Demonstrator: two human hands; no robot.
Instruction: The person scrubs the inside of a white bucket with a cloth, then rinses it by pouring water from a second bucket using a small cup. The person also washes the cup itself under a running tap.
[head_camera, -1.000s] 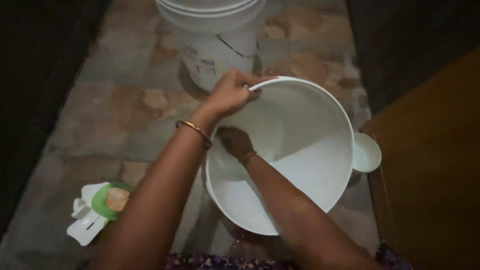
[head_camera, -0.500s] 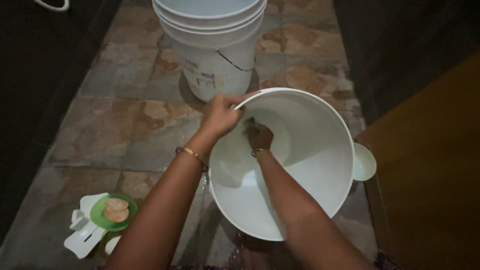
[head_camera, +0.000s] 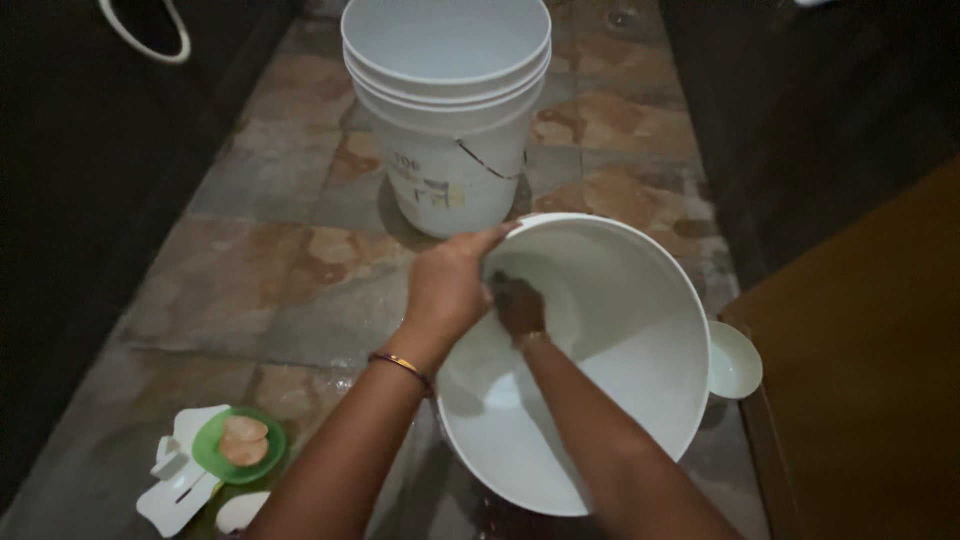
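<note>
A large white plastic bucket (head_camera: 640, 340) is tilted toward me on the stone floor. My left hand (head_camera: 450, 285) grips its rim on the near-left side, a thin bangle on the wrist. My right hand (head_camera: 516, 305) is inside the bucket, pressed against the inner wall near the bottom. Whether it holds something there is too dark to tell.
A second upright white bucket (head_camera: 450, 110) stands just beyond. A small white scoop or bowl (head_camera: 735, 360) lies at the tilted bucket's right. A green dish with round soap pieces (head_camera: 240, 445) rests on white plastic at lower left. A brown wooden surface (head_camera: 880, 370) borders the right.
The view has shifted so both buckets sit lower in frame. My right hand has moved deeper, from the inner left wall toward the bucket's bottom. My left hand keeps its grip on the rim.
</note>
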